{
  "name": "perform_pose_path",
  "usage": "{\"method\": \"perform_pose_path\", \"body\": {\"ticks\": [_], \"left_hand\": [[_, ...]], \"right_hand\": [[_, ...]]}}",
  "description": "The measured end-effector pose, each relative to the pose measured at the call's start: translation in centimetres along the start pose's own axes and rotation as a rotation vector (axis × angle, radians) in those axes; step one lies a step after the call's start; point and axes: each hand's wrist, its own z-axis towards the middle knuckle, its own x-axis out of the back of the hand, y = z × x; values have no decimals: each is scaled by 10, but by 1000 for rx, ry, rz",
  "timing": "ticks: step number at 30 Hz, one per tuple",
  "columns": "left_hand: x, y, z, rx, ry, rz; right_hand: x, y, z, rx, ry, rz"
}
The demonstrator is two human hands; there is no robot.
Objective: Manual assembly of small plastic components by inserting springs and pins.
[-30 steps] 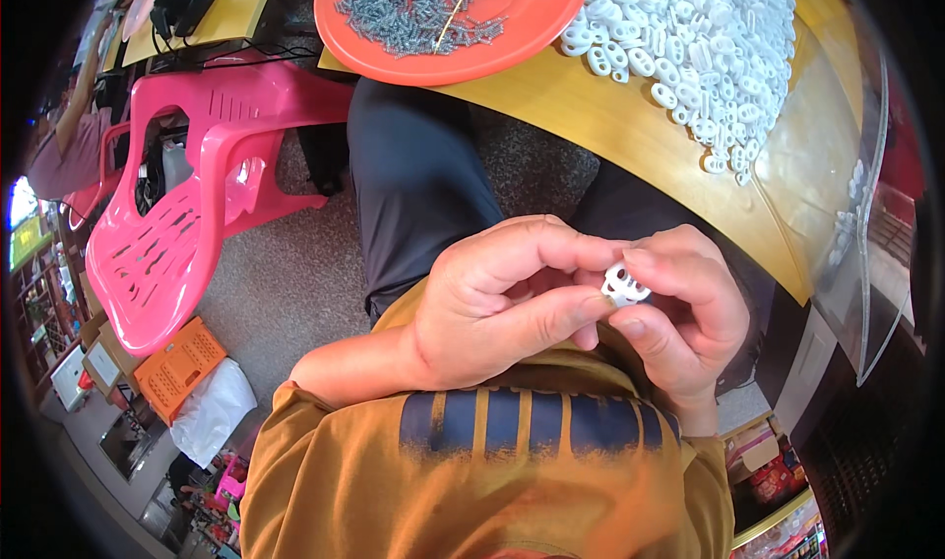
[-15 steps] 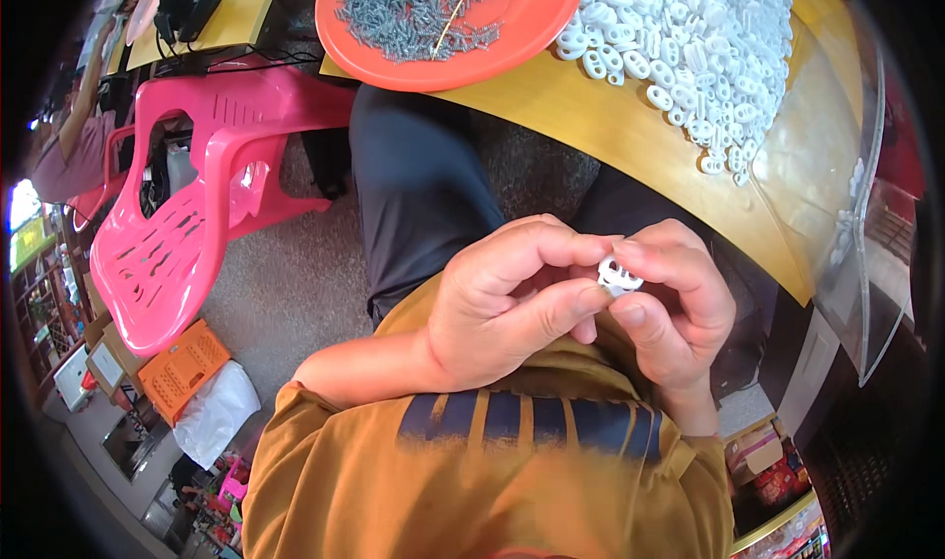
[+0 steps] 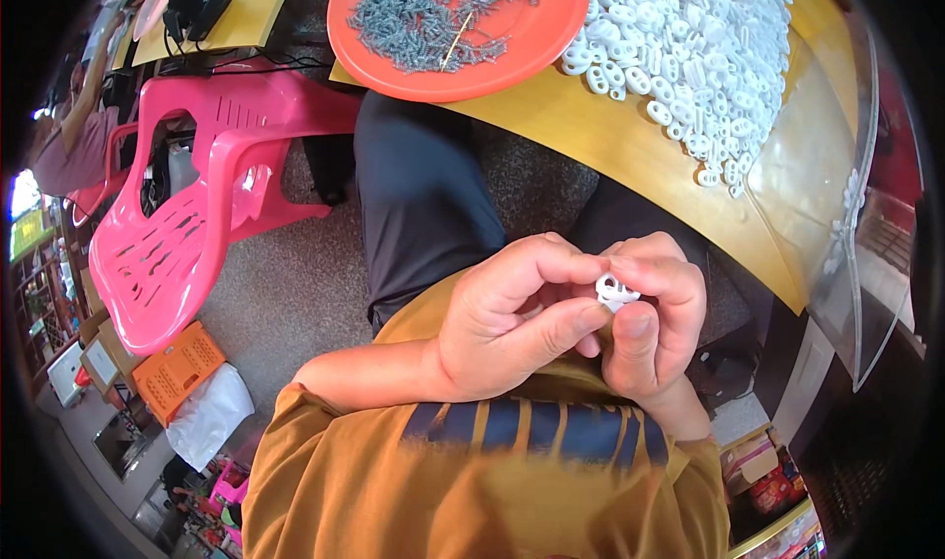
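Note:
In front of my lap, my left hand point(image 3: 507, 323) pinches a small white plastic piece point(image 3: 614, 289) with two holes between thumb and forefinger. My right hand point(image 3: 661, 313) closes round the other side of it, forefinger at its upper edge. The right thumb is bent up just below the piece. Whether a second part sits within it is hidden by the fingers. Beyond my hands, a large heap of similar white two-holed pieces point(image 3: 679, 47) lies on the yellow table. Left of the heap stands a red plate point(image 3: 394, 79) with many small grey springs point(image 3: 413, 28) and a thin golden stick.
A pink plastic chair point(image 3: 162, 254) stands at the left. An orange crate point(image 3: 177, 362) and a white bag point(image 3: 209, 416) are on the floor at the lower left. A clear plastic sheet point(image 3: 837, 264) edges the yellow table point(image 3: 630, 146) on the right.
My right hand has shifted slightly left, and its thumb has drawn back from the white piece and bent upward. The piece has tilted a little. The view has shifted slightly.

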Motion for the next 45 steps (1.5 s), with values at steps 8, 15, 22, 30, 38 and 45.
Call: {"method": "perform_pose_path", "body": {"ticks": [8,15,22,30,38,45], "left_hand": [[0,-3,-3,-69,3,115],[-1,-3,2,-90,-4,90],[-4,6,4,13,-49,9],[-9,13,1,98,8,59],[-20,6,8,150,54,69],[-29,2,11,201,164,134]], "right_hand": [[-2,7,-6,49,-9,38],[-1,5,-1,38,5,40],[10,1,-2,98,-30,-57],[21,-34,10,184,88,-302],[110,-117,31,258,505,-1262],[142,-122,5,-41,541,-1575]]}}
